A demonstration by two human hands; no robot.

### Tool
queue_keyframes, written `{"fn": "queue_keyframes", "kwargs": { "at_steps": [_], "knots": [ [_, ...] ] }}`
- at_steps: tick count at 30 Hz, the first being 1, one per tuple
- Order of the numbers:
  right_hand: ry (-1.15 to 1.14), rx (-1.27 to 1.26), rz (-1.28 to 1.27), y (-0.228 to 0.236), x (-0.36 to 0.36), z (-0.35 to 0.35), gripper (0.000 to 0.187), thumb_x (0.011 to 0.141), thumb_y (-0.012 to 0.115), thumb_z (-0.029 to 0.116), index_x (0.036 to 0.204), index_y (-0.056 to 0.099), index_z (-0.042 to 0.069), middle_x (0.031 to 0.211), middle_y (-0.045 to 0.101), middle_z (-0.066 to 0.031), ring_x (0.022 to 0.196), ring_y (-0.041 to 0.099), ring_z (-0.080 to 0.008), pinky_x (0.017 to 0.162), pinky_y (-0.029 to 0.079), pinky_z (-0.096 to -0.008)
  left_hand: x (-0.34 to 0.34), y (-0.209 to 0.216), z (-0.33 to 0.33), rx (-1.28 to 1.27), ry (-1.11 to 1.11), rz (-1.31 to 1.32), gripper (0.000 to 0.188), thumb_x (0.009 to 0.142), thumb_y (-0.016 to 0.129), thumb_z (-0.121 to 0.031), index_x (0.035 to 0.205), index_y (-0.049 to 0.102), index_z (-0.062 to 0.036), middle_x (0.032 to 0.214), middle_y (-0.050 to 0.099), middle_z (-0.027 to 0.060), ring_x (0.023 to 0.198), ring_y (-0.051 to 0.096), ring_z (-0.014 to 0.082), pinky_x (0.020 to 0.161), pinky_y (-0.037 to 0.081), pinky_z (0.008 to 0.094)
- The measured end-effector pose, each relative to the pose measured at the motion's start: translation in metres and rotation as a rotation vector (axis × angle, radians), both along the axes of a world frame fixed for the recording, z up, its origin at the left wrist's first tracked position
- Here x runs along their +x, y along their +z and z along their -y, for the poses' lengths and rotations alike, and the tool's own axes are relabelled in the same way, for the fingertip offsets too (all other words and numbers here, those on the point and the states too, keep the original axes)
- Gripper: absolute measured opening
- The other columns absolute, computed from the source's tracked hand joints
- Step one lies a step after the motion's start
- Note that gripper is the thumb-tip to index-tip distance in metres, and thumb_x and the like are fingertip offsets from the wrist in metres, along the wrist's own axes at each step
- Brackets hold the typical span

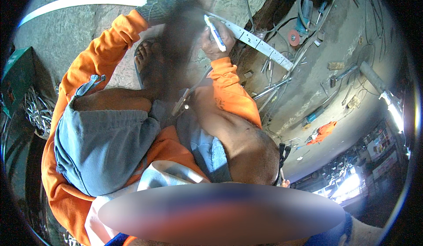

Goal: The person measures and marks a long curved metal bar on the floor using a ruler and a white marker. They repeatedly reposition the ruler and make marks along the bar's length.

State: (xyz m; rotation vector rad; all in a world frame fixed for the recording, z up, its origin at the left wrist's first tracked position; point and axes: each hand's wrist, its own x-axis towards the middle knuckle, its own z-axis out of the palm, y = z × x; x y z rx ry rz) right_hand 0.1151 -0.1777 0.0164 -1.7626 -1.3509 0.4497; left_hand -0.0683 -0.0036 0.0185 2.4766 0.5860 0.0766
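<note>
A long pale flat bar (88, 0) runs from the far left, under my hands, to the right. Its right-hand stretch carries dark cross marks and a written figure. My left hand (165, 4), in a dark knit glove, is closed over the bar. Bare and closed, my right hand (219, 42) grips a white and blue marker pen (214, 33) close beside the marked stretch. A dark blurred patch between my hands hides the middle of the bar, and the pen's lower tip cannot be made out.
To the right lie an angle grinder with a reddish disc (294, 37), loose metal rods (273, 88), cables and a blue power tool (314, 114). An orange cloth (325, 132) lies farther off. A green metal box (17, 76) and a heap of metal pieces (38, 110) stand left.
</note>
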Motion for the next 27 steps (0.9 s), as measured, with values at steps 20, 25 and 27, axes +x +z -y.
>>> {"fn": "queue_keyframes", "kwargs": {
  "at_steps": [20, 25, 27],
  "knots": [
    [-0.009, 0.001, 0.018, 0.005, -0.002, -0.004, 0.023, 0.083, 0.071, 0.019, 0.101, 0.074, 0.006, 0.085, 0.073, -0.0168, 0.075, 0.072, -0.037, 0.071, 0.057, -0.0428, 0.002, -0.001, 0.001, 0.001, 0.004, 0.007, 0.039, 0.086, 0.061, -0.011, 0.125, 0.066, -0.0121, 0.109, 0.063, 0.0157, 0.103, 0.061, 0.0387, 0.09, 0.05, 0.0475],
    [0.155, -0.088, 0.037, 0.009, 0.008, 0.003, 0.019, 0.081, 0.073, 0.016, 0.097, 0.074, 0.006, 0.083, 0.073, -0.0151, 0.071, 0.071, -0.0327, 0.071, 0.057, -0.0391, 0.003, 0.002, -0.002, -0.026, -0.027, -0.026, 0.04, 0.086, 0.061, -0.012, 0.126, 0.066, -0.0126, 0.11, 0.063, 0.0166, 0.103, 0.062, 0.0393, 0.09, 0.051, 0.0479],
    [0.17, -0.153, -0.052, 0.01, 0.013, 0.007, 0.019, 0.081, 0.073, 0.016, 0.097, 0.073, 0.005, 0.081, 0.073, -0.0134, 0.07, 0.07, -0.0282, 0.071, 0.057, -0.0367, 0.004, 0.006, -0.002, -0.043, -0.03, -0.079, 0.04, 0.087, 0.06, -0.011, 0.126, 0.065, -0.013, 0.11, 0.063, 0.0172, 0.103, 0.062, 0.0395, 0.091, 0.051, 0.0483]
  ]
}}
